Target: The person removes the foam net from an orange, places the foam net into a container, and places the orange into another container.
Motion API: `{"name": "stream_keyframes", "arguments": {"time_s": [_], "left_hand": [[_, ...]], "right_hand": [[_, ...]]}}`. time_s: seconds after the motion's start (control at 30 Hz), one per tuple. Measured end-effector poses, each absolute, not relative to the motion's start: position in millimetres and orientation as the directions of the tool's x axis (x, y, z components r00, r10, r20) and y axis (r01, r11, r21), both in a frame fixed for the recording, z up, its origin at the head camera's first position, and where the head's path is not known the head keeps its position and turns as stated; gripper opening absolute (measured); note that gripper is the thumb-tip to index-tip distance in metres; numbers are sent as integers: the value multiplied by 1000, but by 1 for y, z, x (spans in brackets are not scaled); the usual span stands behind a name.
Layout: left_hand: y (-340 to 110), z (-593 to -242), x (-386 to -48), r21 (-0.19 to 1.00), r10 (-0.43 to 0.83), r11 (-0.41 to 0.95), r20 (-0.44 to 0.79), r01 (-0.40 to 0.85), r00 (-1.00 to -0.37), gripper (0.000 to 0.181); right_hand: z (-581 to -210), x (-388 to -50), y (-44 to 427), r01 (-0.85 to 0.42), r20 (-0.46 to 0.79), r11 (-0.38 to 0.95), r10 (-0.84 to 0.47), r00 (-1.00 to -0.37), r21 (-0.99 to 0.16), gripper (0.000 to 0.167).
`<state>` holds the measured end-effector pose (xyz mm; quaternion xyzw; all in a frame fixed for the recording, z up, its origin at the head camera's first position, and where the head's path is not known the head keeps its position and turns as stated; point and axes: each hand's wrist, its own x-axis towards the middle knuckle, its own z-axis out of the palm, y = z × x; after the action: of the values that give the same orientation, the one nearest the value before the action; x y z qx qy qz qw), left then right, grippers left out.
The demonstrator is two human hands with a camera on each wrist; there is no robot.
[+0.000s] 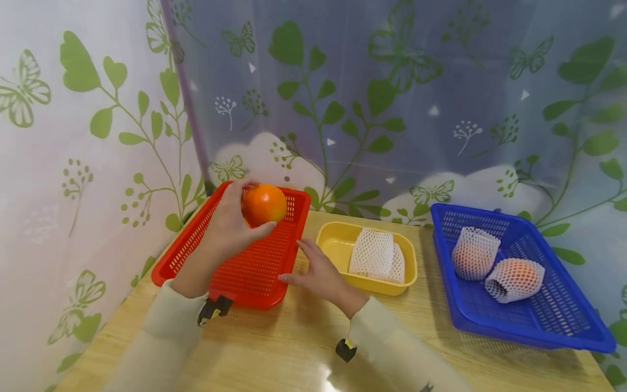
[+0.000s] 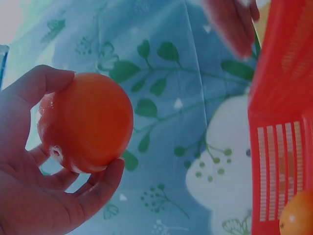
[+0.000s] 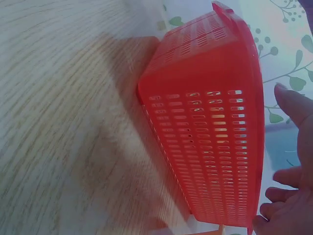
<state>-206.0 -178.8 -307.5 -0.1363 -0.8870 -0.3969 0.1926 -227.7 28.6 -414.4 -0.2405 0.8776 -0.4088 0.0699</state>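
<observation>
My left hand [image 1: 226, 231] holds an orange [image 2: 90, 122] above the red basket [image 1: 245, 299], its fingers and thumb curled round the fruit. A second orange [image 2: 299, 215] lies in the basket in the left wrist view. Beside the basket's right rim, my right hand [image 1: 320, 275] has its fingers and thumb spread and holds nothing. The right wrist view shows this hand near the rim, but whether it touches is hard to tell.
A yellow container [image 1: 330, 247] with white foam nets [image 1: 372, 253] stands right of the red basket. Further right, a blue basket [image 1: 519, 321] holds two fruits in foam nets [image 1: 475, 253]. Patterned curtains [image 1: 343, 109] enclose the wooden table [image 1: 274, 348] behind and at the sides.
</observation>
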Motion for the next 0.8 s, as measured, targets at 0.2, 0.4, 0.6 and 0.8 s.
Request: {"name": "stream_keyframes", "arguments": {"time_s": [0.2, 0.4, 0.6, 0.8], "left_hand": [[-189, -310, -228, 635, 61, 677, 455, 372, -888, 74], [-200, -323, -258, 673, 5, 700, 330, 239, -944, 73], [-205, -356, -298, 715, -43, 687, 217, 129, -975, 75], [-203, -383, -319, 729, -105, 683, 163, 48, -981, 74]], "right_hand": [[-415, -226, 31, -385, 32, 579, -526, -850, -719, 92], [-412, -228, 32, -428, 29, 598, -561, -828, -678, 92], [-409, -230, 33, -429, -2, 630, -564, -826, -647, 91], [-402, -230, 30, -482, -17, 678, -589, -808, -555, 91]]}}
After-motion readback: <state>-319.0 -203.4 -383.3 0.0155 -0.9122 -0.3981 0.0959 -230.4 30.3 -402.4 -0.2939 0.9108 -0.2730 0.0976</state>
